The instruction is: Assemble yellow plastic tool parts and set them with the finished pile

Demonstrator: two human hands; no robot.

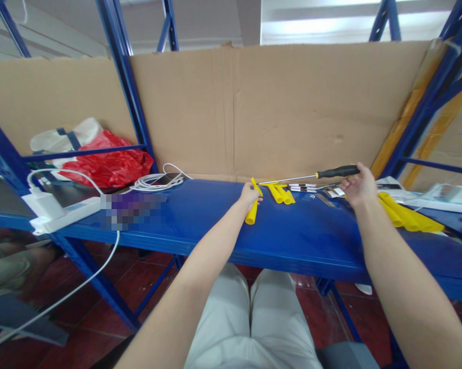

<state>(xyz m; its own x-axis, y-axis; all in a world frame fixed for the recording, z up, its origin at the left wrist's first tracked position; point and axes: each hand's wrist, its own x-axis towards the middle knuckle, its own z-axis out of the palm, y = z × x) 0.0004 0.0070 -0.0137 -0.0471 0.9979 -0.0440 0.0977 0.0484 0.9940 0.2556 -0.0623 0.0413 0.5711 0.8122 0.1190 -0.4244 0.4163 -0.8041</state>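
Observation:
My left hand [249, 196] is closed around a yellow plastic tube [251, 215] above the blue shelf [211, 210]. In my right hand [359, 187] is the end of the black handle of a long screwdriver [336, 171]. Its thin metal shaft points left, and the tip reaches the upper part of the yellow tube; whether it touches a screw there is too small to tell. Just right of my left hand lie several yellow tube pieces [280, 193]. Small packets with white and dark stripes [302, 187] lie beneath the screwdriver.
More yellow tubes [407, 215] lie at the right. On the left are a white power strip [73, 212], a coiled white cable [154, 181] and a red plastic bag [111, 159]. A cardboard panel [292, 102] stands behind, between blue rack posts [133, 87].

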